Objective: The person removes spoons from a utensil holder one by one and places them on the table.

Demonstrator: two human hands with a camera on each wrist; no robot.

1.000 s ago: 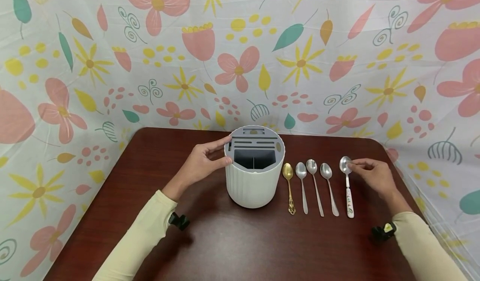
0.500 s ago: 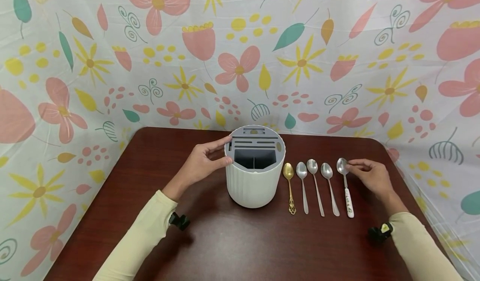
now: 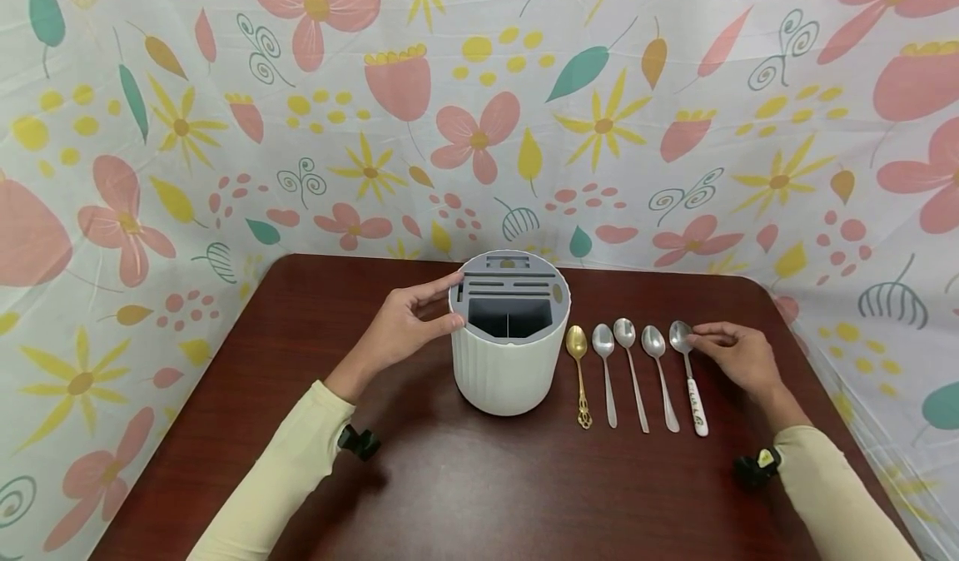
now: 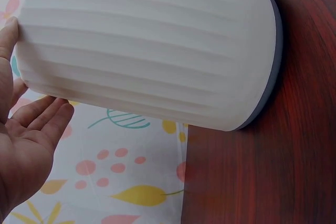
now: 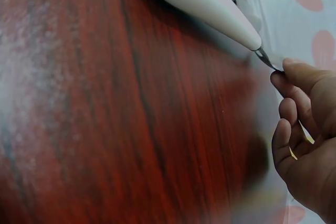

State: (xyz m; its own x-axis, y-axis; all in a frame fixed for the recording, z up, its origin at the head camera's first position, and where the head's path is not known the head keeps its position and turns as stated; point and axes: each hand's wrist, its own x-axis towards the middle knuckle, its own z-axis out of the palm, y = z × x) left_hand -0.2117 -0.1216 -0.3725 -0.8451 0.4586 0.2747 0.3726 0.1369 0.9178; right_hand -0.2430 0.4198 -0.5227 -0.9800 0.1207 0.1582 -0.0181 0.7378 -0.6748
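Note:
A white ribbed utensil holder [image 3: 504, 378] with a grey slotted top stands upright on the table. My left hand [image 3: 406, 326] rests against its left side near the rim, thumb in front and fingers farther back, fairly straight. At the right end of a row of spoons lies a silver spoon with a patterned white handle [image 3: 697, 407]. My right hand [image 3: 737, 357] pinches the edge of its bowl between thumb and index finger. The right wrist view shows that pinch, with the white handle [image 5: 210, 6] pointing away from the hand.
Left of that spoon lie a gold spoon [image 3: 576, 342] and plain silver spoons [image 3: 603, 340], bowls to the back. The dark wooden table [image 3: 464, 494] ends at a floral cloth [image 3: 479, 128] behind. Open compartments [image 3: 528, 318] show in the holder's top.
My right hand has shifted slightly left and toward me, bringing the white-handled spoon's bowl closer to its neighbour. The left hand and the utensil holder have stayed put.

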